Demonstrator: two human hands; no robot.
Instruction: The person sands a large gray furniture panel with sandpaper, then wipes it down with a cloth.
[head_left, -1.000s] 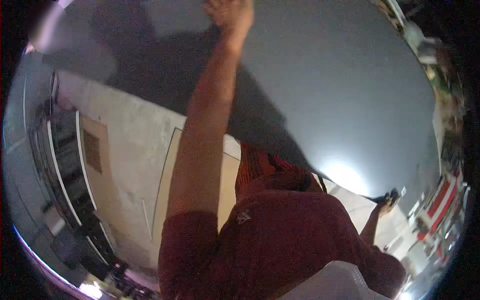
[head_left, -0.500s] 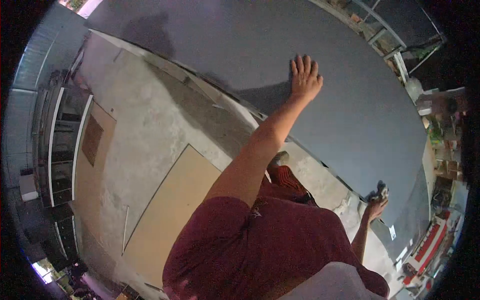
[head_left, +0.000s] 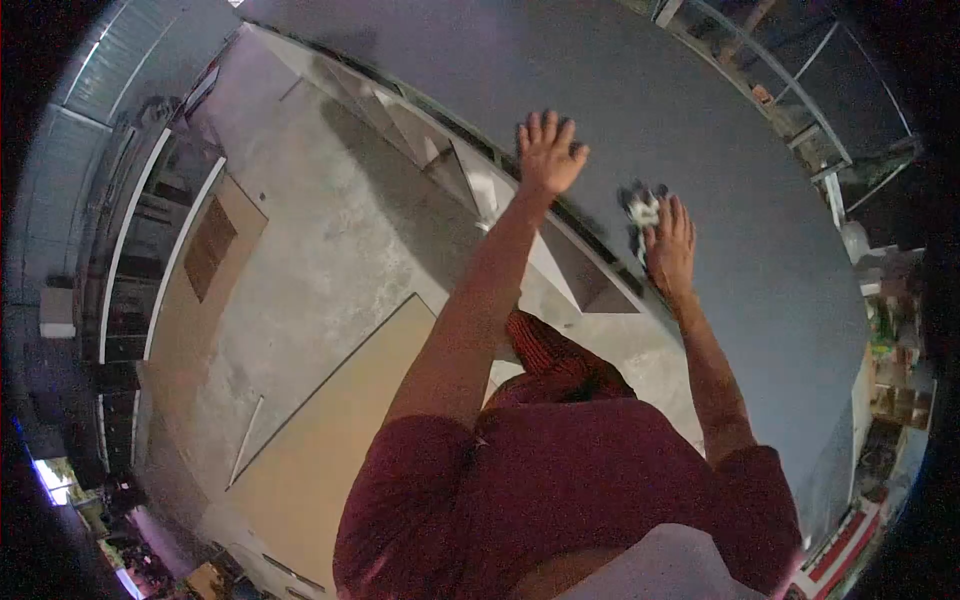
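Showing plain gray panel (head_left: 770,220), crumpled whitish cloth (head_left: 642,210) atop.

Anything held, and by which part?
Right hand: bunched cloth at its thumb side; gripped part can't be told. Left hand: nothing, spread on gray panel.

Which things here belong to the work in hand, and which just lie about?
In use, it seems:
- grey panel, left hand flat on it
- crumpled black-and-white cloth, at the right hand

Lying about:
- tan board, on the floor
- thin pale strip, beside it
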